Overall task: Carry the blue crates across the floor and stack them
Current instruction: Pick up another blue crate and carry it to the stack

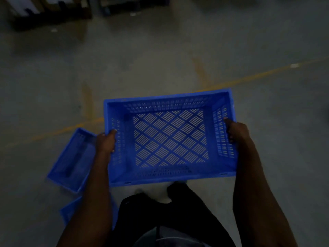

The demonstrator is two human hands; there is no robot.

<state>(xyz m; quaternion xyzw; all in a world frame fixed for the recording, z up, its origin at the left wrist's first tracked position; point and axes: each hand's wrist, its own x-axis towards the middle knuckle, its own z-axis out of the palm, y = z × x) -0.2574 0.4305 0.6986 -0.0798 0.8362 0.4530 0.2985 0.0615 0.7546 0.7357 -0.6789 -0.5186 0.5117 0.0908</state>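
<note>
An empty blue slotted crate (pixel 170 138) hangs in front of me above the floor, open side up. My left hand (pixel 106 141) grips its left wall, thumb over the rim. On the opposite side my right hand (pixel 235 131) holds the right wall, fingers curled inside. A second blue crate (pixel 71 161) lies on the floor to the left, just beyond my left forearm. Part of a third blue crate (pixel 70 211) shows lower left, mostly hidden by my arm.
The grey concrete floor (pixel 160 59) carries a yellow painted line (pixel 249 78) running diagonally. Dark pallets and shelving (pixel 49 13) stand at the far top left. My legs in dark trousers (pixel 160 216) are below the held crate. The scene is dim.
</note>
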